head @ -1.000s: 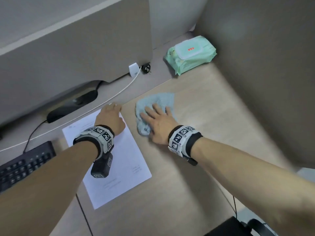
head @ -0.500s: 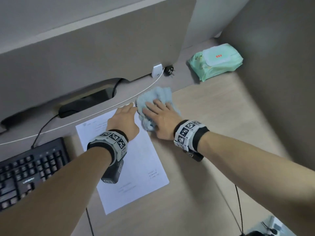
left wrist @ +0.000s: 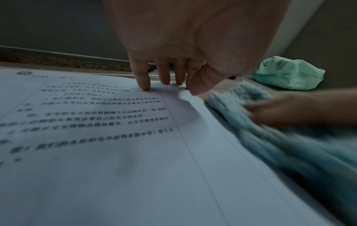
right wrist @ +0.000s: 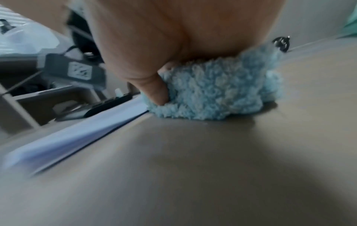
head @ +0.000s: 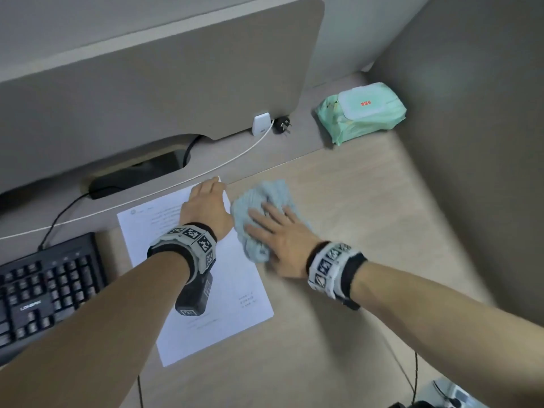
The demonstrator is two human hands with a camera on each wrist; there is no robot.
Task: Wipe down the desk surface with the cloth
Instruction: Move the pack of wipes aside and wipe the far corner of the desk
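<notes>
A fluffy light-blue cloth point(head: 262, 195) lies bunched on the light wooden desk point(head: 368, 231), right beside the edge of a printed paper sheet point(head: 232, 290). My right hand point(head: 266, 214) lies flat on the cloth with fingers spread and presses it down. In the right wrist view the thumb point(right wrist: 154, 90) digs into the cloth point(right wrist: 212, 94). My left hand point(head: 206, 198) rests on the sheet's far right corner. In the left wrist view its fingertips point(left wrist: 144, 85) pin the paper point(left wrist: 115, 152), with the blurred cloth point(left wrist: 270, 137) just to the right.
A green pack of wet wipes point(head: 360, 111) sits at the back right by the side wall. A grey partition panel point(head: 162, 83) closes off the back, with a white cable point(head: 206, 173) and a black plug point(head: 282, 125) under it. A black keyboard point(head: 44, 295) lies left.
My right hand pushed the cloth left and back to the grey strip, then drew it a little back toward me along the paper's edge. The left hand stays on the paper.
</notes>
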